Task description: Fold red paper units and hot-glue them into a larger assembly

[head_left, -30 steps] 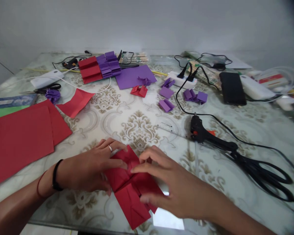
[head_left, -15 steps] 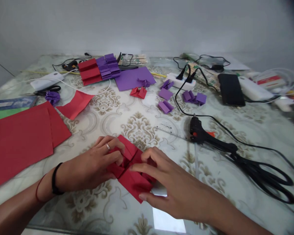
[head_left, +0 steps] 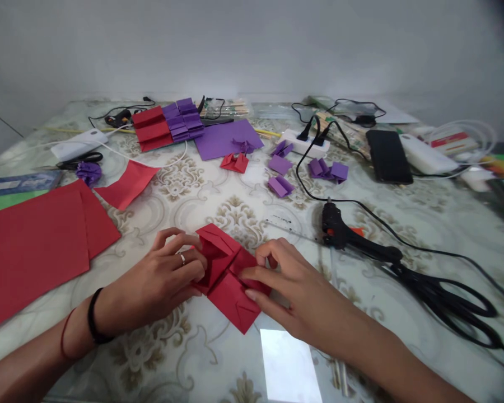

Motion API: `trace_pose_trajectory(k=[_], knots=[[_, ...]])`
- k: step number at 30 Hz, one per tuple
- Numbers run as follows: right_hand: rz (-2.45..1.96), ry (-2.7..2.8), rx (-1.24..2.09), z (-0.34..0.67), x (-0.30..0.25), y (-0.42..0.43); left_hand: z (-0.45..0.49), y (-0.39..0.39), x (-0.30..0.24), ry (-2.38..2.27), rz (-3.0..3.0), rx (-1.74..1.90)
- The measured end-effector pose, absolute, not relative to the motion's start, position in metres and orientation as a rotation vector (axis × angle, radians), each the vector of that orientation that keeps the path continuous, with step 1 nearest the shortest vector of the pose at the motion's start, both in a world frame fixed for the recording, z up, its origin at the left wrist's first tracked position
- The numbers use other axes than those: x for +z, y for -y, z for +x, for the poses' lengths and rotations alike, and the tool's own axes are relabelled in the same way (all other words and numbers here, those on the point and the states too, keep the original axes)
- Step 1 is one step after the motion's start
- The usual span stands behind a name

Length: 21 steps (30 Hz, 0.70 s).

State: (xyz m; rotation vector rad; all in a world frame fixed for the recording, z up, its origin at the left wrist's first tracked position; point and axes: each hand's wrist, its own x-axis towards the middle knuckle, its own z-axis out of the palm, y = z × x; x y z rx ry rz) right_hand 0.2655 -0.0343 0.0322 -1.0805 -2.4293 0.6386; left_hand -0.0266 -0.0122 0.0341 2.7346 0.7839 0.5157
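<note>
A folded red paper piece lies on the patterned table in front of me. My left hand, with a ring and a black wristband, pinches its left side with curled fingers. On its right side rests my right hand, fingers pressing the folds and gripping the edge. Both hands hold the paper against the tabletop.
Large red sheets lie at the left. Red and purple folded stacks, a purple sheet and small purple folds sit further back. A black glue gun, black scissors, cables, a phone and a power strip fill the right.
The red paper has been folded smaller and shifted away from me; both hands moved with it, now pinching its sides.
</note>
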Motion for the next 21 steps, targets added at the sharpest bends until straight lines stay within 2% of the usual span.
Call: trace_pose_trajectory(k=[14,21], knots=[[-1.176,2.379,0.651,0.2728,0.0274,0.029,-0.0261,0.0116,0.0374,-0.762,2.762,0.488],[-1.137,2.287,0.54,0.2746,0.0295,0.0258,-0.0287,0.011,0.0343,-0.749,2.767,0.453]])
